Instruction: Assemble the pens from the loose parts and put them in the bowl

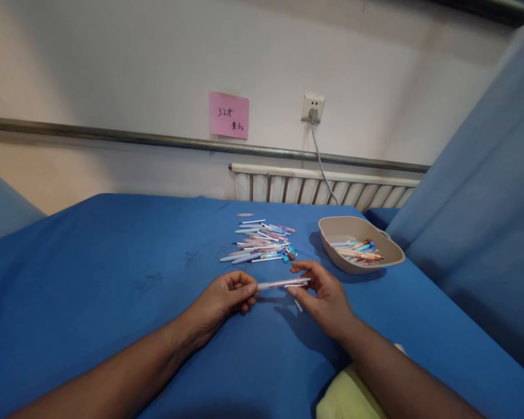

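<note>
A pale, whitish-pink pen (273,284) is held level above the blue cloth. My left hand (233,294) pinches its left end between thumb and fingers. Around the right end curls my right hand (323,297), its thumb beneath the barrel against a thin white strip and the index finger raised above. How firmly these fingers grip is hard to make out. A small white piece (298,306) shows just below the right thumb. Beyond the hands lies a pile of pens and slim refills (262,241), mostly white, pink and light blue, with small teal and orange pieces (290,254) at its right edge.
To the right stands a beige basket (393,255) holding several pens. A yellow-green cloth item (349,396) lies under my right forearm. Behind the blue-covered table (91,262) are a white radiator (283,187), a metal rail and a plugged socket (313,109). A blue curtain (484,163) hangs at right.
</note>
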Motion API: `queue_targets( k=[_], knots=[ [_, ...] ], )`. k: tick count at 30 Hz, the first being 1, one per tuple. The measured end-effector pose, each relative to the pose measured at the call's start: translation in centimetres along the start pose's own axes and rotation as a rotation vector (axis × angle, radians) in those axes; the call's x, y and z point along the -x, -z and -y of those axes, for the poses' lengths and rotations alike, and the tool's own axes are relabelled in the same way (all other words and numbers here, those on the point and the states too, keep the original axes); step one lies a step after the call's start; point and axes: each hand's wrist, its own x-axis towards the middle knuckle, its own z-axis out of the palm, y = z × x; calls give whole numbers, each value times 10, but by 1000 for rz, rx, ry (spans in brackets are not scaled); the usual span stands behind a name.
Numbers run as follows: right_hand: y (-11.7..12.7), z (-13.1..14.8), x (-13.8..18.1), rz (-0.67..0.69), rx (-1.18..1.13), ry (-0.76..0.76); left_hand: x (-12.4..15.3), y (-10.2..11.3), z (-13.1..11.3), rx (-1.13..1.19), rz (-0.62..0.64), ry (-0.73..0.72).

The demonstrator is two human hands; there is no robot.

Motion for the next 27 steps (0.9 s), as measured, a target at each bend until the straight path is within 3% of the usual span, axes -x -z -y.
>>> queue_targets(
  k=[3, 7, 17, 27],
  knots=[
    [-3, -6, -6, -37, -254, -109, -2, 3, -1, 39, -45, -20],
    [-5, -6, -9, -65, -340, -141, -4, 4, 1, 27, -62, -26],
    [-1, -1, -7, -58, -280, -142, -4, 1, 4, -151, -69, -135],
    [0, 7, 1, 38, 3, 39, 15, -13, -7, -598, 97, -323]
  ],
)
